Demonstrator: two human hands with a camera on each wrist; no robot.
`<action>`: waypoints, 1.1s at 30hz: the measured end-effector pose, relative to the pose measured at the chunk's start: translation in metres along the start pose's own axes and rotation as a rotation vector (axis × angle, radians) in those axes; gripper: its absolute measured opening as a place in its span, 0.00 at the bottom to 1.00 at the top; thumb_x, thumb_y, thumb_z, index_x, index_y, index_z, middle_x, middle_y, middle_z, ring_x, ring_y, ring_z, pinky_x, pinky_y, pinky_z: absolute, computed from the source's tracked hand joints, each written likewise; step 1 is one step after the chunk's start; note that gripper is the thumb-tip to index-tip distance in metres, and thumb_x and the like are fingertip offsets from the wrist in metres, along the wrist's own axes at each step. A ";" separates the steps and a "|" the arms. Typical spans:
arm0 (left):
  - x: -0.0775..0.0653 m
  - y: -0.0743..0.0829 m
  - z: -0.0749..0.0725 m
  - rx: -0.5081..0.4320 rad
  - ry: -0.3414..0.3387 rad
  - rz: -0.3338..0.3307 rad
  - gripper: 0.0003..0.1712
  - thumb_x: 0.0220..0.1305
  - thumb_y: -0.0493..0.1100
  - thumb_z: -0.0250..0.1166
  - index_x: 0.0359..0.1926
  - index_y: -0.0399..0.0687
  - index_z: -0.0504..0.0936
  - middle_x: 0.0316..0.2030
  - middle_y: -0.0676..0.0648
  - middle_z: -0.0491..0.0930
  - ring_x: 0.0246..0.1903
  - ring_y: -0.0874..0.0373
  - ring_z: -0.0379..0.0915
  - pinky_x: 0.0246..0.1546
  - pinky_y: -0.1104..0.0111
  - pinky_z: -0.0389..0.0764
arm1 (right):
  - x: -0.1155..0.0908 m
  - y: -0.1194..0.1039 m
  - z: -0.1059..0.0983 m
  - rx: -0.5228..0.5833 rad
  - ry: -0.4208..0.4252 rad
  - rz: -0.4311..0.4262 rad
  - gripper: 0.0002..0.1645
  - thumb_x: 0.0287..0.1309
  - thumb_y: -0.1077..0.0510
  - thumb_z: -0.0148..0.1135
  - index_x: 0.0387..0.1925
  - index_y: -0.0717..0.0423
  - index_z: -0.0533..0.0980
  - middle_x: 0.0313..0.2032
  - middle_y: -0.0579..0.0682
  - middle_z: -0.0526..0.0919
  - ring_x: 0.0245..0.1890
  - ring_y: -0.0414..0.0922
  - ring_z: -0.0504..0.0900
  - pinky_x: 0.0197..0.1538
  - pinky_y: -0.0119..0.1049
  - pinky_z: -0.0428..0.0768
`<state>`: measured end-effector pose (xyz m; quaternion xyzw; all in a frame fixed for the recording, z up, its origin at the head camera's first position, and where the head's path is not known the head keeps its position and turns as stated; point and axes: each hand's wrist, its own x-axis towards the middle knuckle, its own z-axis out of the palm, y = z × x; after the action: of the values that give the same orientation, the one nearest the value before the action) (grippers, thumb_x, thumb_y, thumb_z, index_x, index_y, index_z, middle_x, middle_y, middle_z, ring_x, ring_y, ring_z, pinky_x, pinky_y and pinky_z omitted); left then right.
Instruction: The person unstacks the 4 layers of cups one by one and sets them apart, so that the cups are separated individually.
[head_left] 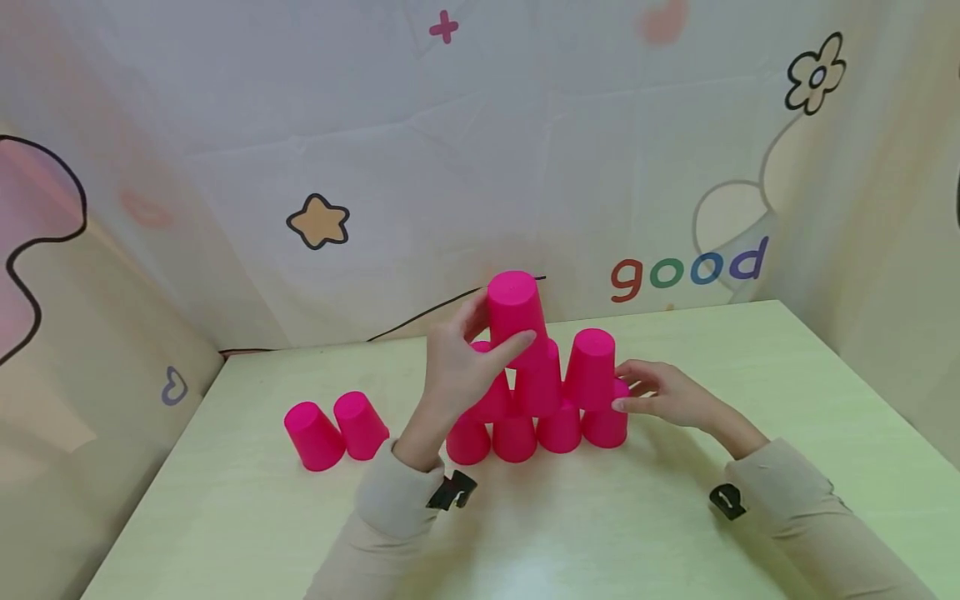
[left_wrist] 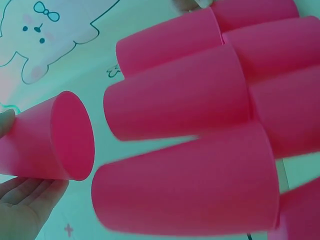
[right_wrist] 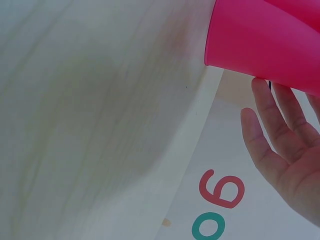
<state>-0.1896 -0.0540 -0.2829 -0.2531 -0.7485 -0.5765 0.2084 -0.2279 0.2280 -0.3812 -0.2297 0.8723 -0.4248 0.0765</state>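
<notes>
My left hand (head_left: 457, 367) holds a pink cup (head_left: 513, 312), mouth down, above a stack of matching upside-down cups. In the left wrist view a gap shows between this held cup (left_wrist: 30, 135) and the stacked ones. The stack's upper row has three cups, the right one (head_left: 590, 371) among them; they stand on a bottom row of several cups (head_left: 513, 437). At the stack's right side is my right hand (head_left: 671, 396), fingers loosely spread and gripping nothing. Its fingertips (right_wrist: 259, 86) lie close by a cup (right_wrist: 265, 45); whether they touch it I cannot tell.
Two more upside-down pink cups, one outer (head_left: 313, 437) and one inner (head_left: 360, 427), stand side by side on the pale table (head_left: 585, 533), left of the stack. A printed cloth backdrop (head_left: 480, 167) hangs behind the table.
</notes>
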 end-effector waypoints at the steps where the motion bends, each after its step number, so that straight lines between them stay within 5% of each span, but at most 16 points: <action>1: -0.001 0.000 -0.003 -0.001 0.007 0.001 0.30 0.50 0.38 0.69 0.56 0.40 0.72 0.42 0.45 0.80 0.42 0.56 0.76 0.40 0.67 0.78 | 0.000 0.000 0.000 0.000 0.000 -0.001 0.25 0.51 0.53 0.65 0.48 0.60 0.70 0.44 0.55 0.76 0.43 0.51 0.77 0.43 0.42 0.79; 17: -0.017 -0.018 -0.056 0.007 0.068 -0.013 0.31 0.48 0.36 0.70 0.56 0.42 0.73 0.44 0.44 0.79 0.44 0.55 0.76 0.45 0.65 0.77 | 0.001 -0.002 0.000 -0.004 0.000 0.011 0.26 0.50 0.52 0.66 0.48 0.60 0.70 0.44 0.55 0.76 0.43 0.51 0.76 0.42 0.42 0.79; 33: -0.041 -0.027 -0.080 0.035 0.077 -0.049 0.31 0.47 0.34 0.70 0.56 0.43 0.73 0.44 0.46 0.80 0.44 0.58 0.76 0.46 0.67 0.76 | 0.001 0.000 0.000 0.017 -0.001 0.013 0.25 0.51 0.53 0.65 0.48 0.60 0.70 0.45 0.56 0.76 0.44 0.52 0.76 0.43 0.41 0.79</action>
<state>-0.1719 -0.1424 -0.3082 -0.2087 -0.7560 -0.5773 0.2273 -0.2284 0.2273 -0.3812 -0.2233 0.8702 -0.4314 0.0817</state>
